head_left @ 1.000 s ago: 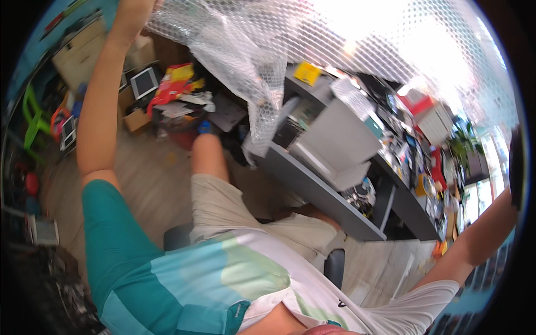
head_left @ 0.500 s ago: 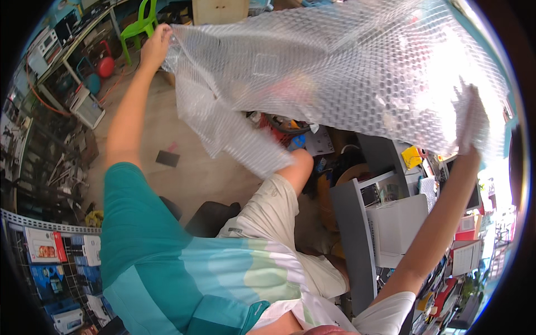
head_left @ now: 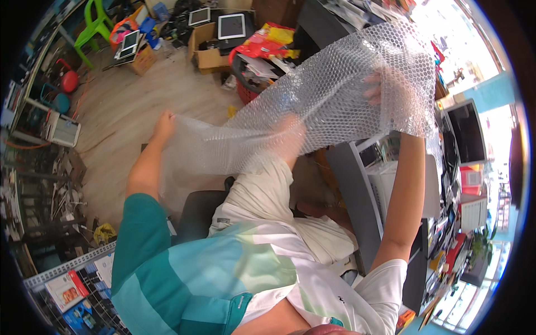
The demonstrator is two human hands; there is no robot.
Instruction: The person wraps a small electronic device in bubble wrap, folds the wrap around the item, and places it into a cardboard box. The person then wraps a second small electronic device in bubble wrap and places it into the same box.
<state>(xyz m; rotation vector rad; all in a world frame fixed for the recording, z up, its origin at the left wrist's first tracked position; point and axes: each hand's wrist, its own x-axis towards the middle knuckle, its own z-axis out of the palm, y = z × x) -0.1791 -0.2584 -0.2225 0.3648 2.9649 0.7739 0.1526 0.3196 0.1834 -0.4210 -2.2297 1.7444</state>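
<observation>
A sheet of clear bubble wrap (head_left: pixel 329 95) stretches across in front of me over my bent knee. At its left end, my left hand (head_left: pixel 163 126) is closed on the gathered edge. Toward the upper right, my right hand (head_left: pixel 393 95) shows through the plastic, its fingers curled and holding the wrap, part of which lies over the hand and wrist. Between the hands the sheet narrows and creases toward the left. Through it my knee (head_left: pixel 289 131) looks blurred.
A grey desk (head_left: pixel 354 178) with a white box stands to my right, beside a dark monitor (head_left: pixel 468 131). Ahead are a red basket (head_left: pixel 248 92) heaped with packaging, an open carton (head_left: pixel 205 53) and a green chair (head_left: pixel 96 28). Goods hang on a rack (head_left: pixel 72 293) at lower left.
Both hands have come lower and closer to me, and the right has moved left. The bubble wrap, spread wide and high before, now hangs lower as a narrower band, uncovering the basket and cartons.
</observation>
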